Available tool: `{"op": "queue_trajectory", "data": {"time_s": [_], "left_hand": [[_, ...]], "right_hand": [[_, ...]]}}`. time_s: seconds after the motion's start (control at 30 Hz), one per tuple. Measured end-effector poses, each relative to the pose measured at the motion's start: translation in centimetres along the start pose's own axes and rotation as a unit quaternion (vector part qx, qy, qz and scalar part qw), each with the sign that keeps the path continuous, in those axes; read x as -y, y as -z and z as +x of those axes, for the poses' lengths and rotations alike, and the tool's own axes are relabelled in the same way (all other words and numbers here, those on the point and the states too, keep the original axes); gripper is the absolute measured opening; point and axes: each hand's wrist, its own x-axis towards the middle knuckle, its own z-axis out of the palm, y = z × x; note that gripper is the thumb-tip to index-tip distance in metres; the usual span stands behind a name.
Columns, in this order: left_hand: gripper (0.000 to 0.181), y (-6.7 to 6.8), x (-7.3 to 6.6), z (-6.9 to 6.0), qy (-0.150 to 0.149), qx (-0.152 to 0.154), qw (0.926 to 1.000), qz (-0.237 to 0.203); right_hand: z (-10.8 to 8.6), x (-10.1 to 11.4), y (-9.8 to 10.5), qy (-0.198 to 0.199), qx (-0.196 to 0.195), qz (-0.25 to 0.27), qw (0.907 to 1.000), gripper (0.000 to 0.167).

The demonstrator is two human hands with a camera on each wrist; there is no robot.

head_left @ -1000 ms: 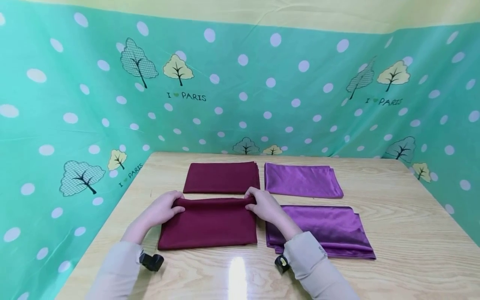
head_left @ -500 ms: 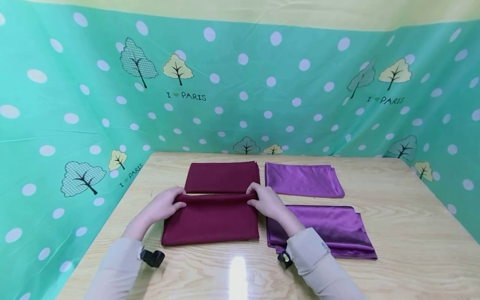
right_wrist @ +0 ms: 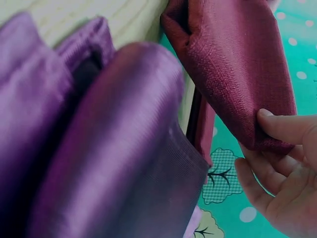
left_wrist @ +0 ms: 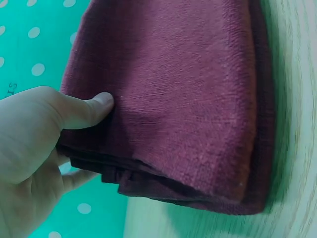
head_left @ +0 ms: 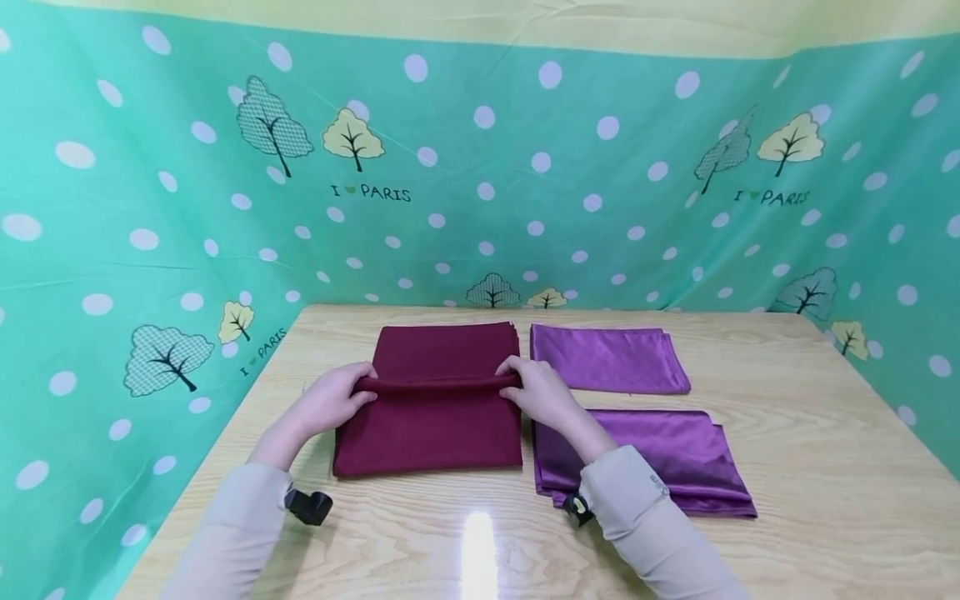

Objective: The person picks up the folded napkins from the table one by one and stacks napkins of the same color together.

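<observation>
A folded maroon cloth point(head_left: 431, 437) lies at the front left of the table, its far edge raised between both hands. The left hand point(head_left: 339, 398) pinches its far left corner; in the left wrist view the thumb presses on top of the cloth's layers point(left_wrist: 168, 99). At the far right corner the right hand point(head_left: 542, 396) pinches the same cloth, thumb on the near face in the right wrist view. Behind the raised edge lies a second folded maroon cloth point(head_left: 446, 348), its near part hidden.
Two folded purple satin cloths lie on the right: one at the back point(head_left: 607, 360), one in front point(head_left: 660, 458) partly under the right forearm. The wooden table point(head_left: 817, 467) extends right. A green dotted curtain point(head_left: 480, 167) hangs around the back and sides.
Both hands have moved away from the camera and slightly right, taking the front maroon cloth along. Its raised far edge now overlaps the near part of the back maroon cloth in view.
</observation>
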Motion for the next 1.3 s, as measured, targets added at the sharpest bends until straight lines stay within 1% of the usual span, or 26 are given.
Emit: {"op": "queue_trajectory", "data": {"time_s": [0.3,0.53,0.7,0.9,1.13,1.3], "left_hand": [[0.013,0.0,-0.2,0.5,0.001,-0.035,0.9994,-0.001],[0.012,0.0,-0.5,0.8,0.017,-0.042,0.9990,-0.001],[0.012,0.1,-0.7,1.0,0.018,-0.052,0.9985,0.005],[0.011,0.2,-0.8,1.2,0.016,-0.059,0.9981,0.013],[0.011,0.4,-1.0,1.4,0.012,-0.073,0.9972,0.012],[0.011,0.5,-1.2,1.5,0.019,-0.078,0.9967,0.006]], "right_hand": [[0.4,0.4,1.2,0.014,-0.002,-0.028,0.9995,0.017],[0.7,0.3,1.5,0.013,-0.006,-0.044,0.9989,0.017],[0.8,0.4,1.8,0.008,-0.011,-0.040,0.9991,0.017],[0.9,0.5,2.2,0.007,-0.006,-0.038,0.9992,0.017],[1.1,0.5,2.7,0.009,-0.010,-0.037,0.9992,0.016],[1.2,0.4,3.0,0.009,-0.013,-0.036,0.9992,0.015]]}}
